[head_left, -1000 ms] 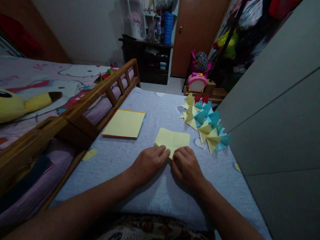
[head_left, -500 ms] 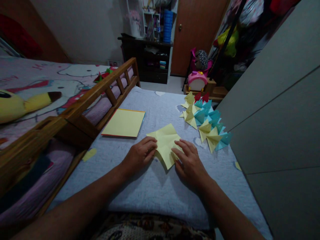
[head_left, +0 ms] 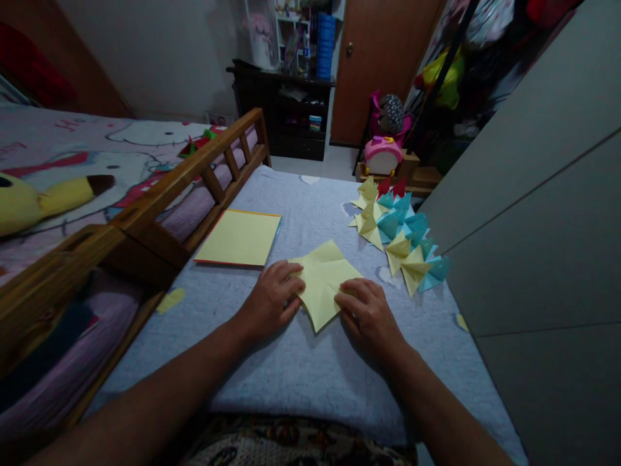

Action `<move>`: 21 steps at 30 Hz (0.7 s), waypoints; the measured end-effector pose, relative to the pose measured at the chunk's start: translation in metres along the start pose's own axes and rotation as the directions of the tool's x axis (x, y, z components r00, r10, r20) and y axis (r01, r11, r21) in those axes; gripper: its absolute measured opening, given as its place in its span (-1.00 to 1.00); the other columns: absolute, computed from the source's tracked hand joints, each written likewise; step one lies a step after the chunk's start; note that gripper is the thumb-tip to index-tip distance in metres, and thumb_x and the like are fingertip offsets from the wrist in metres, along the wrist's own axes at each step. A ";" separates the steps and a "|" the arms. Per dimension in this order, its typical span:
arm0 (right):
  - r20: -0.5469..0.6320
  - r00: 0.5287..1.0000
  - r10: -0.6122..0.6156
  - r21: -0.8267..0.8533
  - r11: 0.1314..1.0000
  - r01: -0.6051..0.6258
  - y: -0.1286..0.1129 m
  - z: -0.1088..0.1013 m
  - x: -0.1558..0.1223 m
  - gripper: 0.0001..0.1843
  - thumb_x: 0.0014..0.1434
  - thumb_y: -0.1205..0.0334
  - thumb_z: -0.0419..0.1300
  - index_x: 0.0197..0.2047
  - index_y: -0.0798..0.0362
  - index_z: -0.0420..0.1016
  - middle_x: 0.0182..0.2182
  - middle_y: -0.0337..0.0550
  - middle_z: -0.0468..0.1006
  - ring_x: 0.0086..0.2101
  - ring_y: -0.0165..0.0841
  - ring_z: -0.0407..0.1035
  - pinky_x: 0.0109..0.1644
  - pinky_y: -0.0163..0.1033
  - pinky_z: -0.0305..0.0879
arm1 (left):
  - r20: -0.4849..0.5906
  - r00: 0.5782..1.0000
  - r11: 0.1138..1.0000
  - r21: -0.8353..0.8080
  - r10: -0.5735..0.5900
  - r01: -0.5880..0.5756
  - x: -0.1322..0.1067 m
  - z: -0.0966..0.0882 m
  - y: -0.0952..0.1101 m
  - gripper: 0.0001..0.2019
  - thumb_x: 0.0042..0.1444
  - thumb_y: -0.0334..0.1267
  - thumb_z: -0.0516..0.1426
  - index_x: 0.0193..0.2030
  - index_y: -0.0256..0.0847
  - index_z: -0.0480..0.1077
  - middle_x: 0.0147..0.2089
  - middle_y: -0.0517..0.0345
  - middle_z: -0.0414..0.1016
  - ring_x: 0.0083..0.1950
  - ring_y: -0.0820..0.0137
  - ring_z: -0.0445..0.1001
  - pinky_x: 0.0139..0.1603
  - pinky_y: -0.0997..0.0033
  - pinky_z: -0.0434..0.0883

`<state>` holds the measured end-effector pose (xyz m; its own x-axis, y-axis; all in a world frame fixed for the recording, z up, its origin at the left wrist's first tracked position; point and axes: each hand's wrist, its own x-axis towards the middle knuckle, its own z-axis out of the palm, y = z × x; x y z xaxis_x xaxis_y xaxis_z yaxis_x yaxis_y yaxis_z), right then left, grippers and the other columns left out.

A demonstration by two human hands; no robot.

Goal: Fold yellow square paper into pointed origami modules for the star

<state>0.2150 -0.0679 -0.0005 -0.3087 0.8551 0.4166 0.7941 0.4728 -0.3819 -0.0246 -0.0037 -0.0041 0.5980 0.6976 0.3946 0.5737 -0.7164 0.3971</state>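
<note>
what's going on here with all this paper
A person's bare left hand and bare right hand are on opposite sides of a creased pale yellow paper sheet, spread out with one corner pointing toward the person. It is over a light blue patterned cloth. A square paper stack, pale yellow on top, lies farther left; pointed yellow, blue and red folded paper pieces are grouped farther right.

Both hands (head_left: 276,296) (head_left: 369,309) hide — partly — the creased paper (head_left: 322,279).
</note>
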 end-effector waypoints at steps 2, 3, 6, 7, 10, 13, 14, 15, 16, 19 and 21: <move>0.015 1.000 0.001 -0.002 1.000 -0.001 -0.004 -0.001 0.001 -0.82 0.27 0.40 0.15 -0.16 0.01 0.55 -0.09 -0.02 0.55 -0.03 -0.15 0.34 0.10 0.04 0.28 | -0.005 1.000 0.987 0.156 0.027 -0.026 -0.001 -0.002 0.007 -0.80 0.10 -0.42 0.19 -0.12 -0.16 0.47 0.26 -0.12 0.39 0.37 -0.14 0.16 0.26 -0.36 0.18; 0.022 1.000 0.000 -0.005 1.000 0.000 -0.005 -0.001 0.002 -0.82 0.27 0.41 0.14 -0.16 0.01 0.55 -0.10 -0.02 0.55 -0.03 -0.16 0.34 0.10 0.04 0.27 | -0.005 0.999 0.979 0.200 0.047 -0.045 -0.002 -0.003 0.011 -0.76 0.10 -0.42 0.20 -0.08 -0.13 0.48 0.30 -0.08 0.36 0.41 -0.15 0.11 0.30 -0.39 0.10; 0.047 0.999 -0.011 -0.008 1.000 0.011 -0.007 -0.001 0.003 -0.83 0.26 0.42 0.13 -0.18 0.02 0.53 -0.12 -0.03 0.55 -0.05 -0.16 0.33 0.09 0.01 0.26 | -0.001 0.990 0.954 0.266 0.144 -0.139 -0.005 -0.005 0.021 -0.75 0.16 -0.43 0.19 -0.05 -0.05 0.47 0.31 0.06 0.39 0.41 -0.03 0.14 0.38 -0.32 -0.02; 0.055 0.998 -0.014 -0.007 1.000 0.015 -0.008 -0.001 0.003 -0.83 0.26 0.42 0.13 -0.19 0.03 0.52 -0.13 -0.04 0.55 -0.05 -0.17 0.33 0.09 0.00 0.25 | 0.007 0.984 0.945 0.276 0.180 -0.174 -0.006 -0.004 0.022 -0.76 0.19 -0.43 0.17 -0.05 -0.04 0.47 0.30 0.09 0.41 0.39 0.01 0.17 0.38 -0.28 -0.01; 0.057 0.998 -0.028 0.006 1.000 0.028 -0.008 -0.001 0.004 -0.84 0.27 0.41 0.12 -0.21 0.05 0.51 -0.15 -0.04 0.54 -0.07 -0.18 0.33 0.09 -0.02 0.25 | 0.065 0.952 0.913 0.269 0.299 -0.305 -0.005 -0.003 0.022 -0.83 0.29 -0.43 0.10 -0.10 -0.09 0.45 0.17 0.10 0.52 0.27 0.15 0.34 0.31 -0.07 0.16; 0.056 0.998 -0.039 0.019 0.999 0.038 -0.008 -0.002 0.004 -0.83 0.27 0.42 0.11 -0.21 0.04 0.51 -0.16 -0.05 0.55 -0.07 -0.19 0.33 0.09 -0.03 0.24 | 0.152 0.924 0.897 0.229 0.350 -0.377 -0.002 -0.002 0.020 -0.83 0.32 -0.42 0.05 -0.25 -0.17 0.43 -0.12 0.09 0.59 -0.05 0.26 0.51 0.01 0.16 0.39; 0.057 0.998 -0.038 0.019 0.999 0.037 -0.007 -0.002 0.004 -0.82 0.26 0.44 0.11 -0.20 0.03 0.51 -0.16 -0.05 0.55 -0.06 -0.19 0.33 0.10 -0.03 0.24 | 0.170 0.926 0.903 0.221 0.336 -0.368 -0.002 -0.002 0.019 -0.82 0.31 -0.43 0.04 -0.30 -0.19 0.41 -0.21 0.10 0.58 -0.15 0.27 0.51 -0.10 0.21 0.41; 0.058 0.998 -0.034 0.016 0.999 0.033 -0.006 -0.001 0.003 -0.80 0.25 0.46 0.10 -0.20 0.03 0.52 -0.15 -0.05 0.55 -0.06 -0.19 0.33 0.10 -0.03 0.23 | 0.182 0.933 0.913 0.214 0.311 -0.347 -0.002 -0.002 0.019 -0.81 0.28 -0.45 0.04 -0.33 -0.20 0.40 -0.27 0.10 0.56 -0.21 0.28 0.50 -0.17 0.25 0.41; 0.057 0.998 -0.026 0.014 1.000 0.025 -0.005 -0.001 0.003 -0.78 0.23 0.48 0.10 -0.20 0.03 0.52 -0.14 -0.05 0.55 -0.05 -0.19 0.33 0.10 -0.02 0.23 | 0.188 0.940 0.925 0.207 0.283 -0.320 -0.002 -0.002 0.019 -0.82 0.24 -0.47 0.04 -0.34 -0.20 0.39 -0.30 0.09 0.54 -0.25 0.28 0.49 -0.22 0.26 0.41; 0.063 0.998 0.012 0.023 1.000 -0.013 0.001 0.001 0.000 -0.75 0.17 0.52 0.11 -0.20 0.03 0.52 -0.13 -0.05 0.56 -0.06 -0.18 0.34 0.09 -0.01 0.24 | 0.178 0.960 0.955 0.170 0.214 -0.244 -0.004 -0.003 0.019 -0.86 0.12 -0.49 0.05 -0.35 -0.21 0.38 -0.31 0.04 0.53 -0.29 0.27 0.48 -0.29 0.26 0.41; 0.061 0.997 0.039 0.059 0.997 -0.043 0.005 0.003 -0.002 -0.74 0.16 0.53 0.12 -0.19 0.03 0.53 -0.14 -0.06 0.57 -0.08 -0.19 0.36 0.07 -0.01 0.25 | 0.163 0.970 0.972 0.119 0.180 -0.200 -0.005 -0.004 0.017 -0.92 0.08 -0.43 0.08 -0.36 -0.21 0.37 -0.33 0.03 0.52 -0.32 0.26 0.46 -0.33 0.26 0.40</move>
<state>0.2185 -0.0669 -0.0057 -0.3084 0.8843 0.3505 0.7746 0.4473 -0.4471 -0.0202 -0.0188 0.0042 0.7747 0.5461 0.3187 0.5047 -0.8377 0.2086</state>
